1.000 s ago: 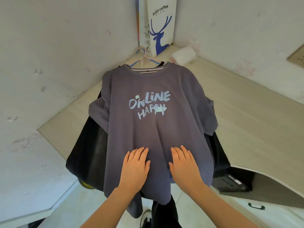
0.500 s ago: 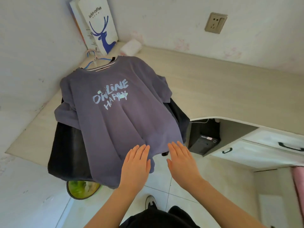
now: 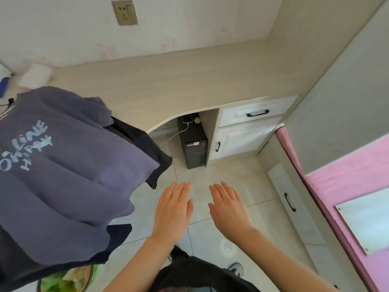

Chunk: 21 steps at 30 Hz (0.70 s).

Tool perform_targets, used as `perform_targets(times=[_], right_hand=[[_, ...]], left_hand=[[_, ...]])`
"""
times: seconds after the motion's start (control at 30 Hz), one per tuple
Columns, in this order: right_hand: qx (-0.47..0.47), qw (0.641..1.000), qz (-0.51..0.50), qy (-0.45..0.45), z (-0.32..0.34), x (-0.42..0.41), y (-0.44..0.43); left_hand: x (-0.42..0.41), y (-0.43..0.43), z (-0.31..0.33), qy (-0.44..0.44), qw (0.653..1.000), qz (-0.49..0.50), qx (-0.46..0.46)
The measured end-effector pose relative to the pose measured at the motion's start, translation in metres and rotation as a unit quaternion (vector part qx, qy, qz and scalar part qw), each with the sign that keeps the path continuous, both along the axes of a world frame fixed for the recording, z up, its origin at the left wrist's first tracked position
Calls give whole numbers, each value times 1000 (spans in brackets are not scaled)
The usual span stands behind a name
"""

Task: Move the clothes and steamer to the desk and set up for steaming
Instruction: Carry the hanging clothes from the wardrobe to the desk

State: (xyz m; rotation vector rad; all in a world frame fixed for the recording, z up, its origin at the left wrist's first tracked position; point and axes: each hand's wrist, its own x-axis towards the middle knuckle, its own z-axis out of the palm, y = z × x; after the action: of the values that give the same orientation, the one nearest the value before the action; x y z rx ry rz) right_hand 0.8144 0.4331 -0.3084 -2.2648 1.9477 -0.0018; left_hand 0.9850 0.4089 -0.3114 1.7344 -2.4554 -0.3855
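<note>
I am holding my left hand (image 3: 174, 209) and right hand (image 3: 228, 207) flat, palms down, fingers straight and close together, gripping nothing, above the pale tiled floor (image 3: 231, 175). To my left, apart from both hands, the grey-purple cotton T-shirt with pale lettering (image 3: 69, 165) is lying on dark garments (image 3: 143, 142), draping off the light wood-grain desk (image 3: 189, 81). A beige wall socket (image 3: 125, 12) is sitting beyond.

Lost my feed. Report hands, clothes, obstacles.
Left hand and right hand open, empty, over floor. Clothes on desk, hanging off its edge. Steamer not in view.
</note>
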Motion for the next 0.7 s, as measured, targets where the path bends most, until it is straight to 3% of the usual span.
perform_targets(times=[0.3,0.7], right_hand=[[-2,987,-162,-4,6,-131,118],[-3,941,-338,-26,-3,-270,225]], left_hand=[[-151,72,-4,20,987,-152,40],[-317,125,-3,20,948,-318,9]])
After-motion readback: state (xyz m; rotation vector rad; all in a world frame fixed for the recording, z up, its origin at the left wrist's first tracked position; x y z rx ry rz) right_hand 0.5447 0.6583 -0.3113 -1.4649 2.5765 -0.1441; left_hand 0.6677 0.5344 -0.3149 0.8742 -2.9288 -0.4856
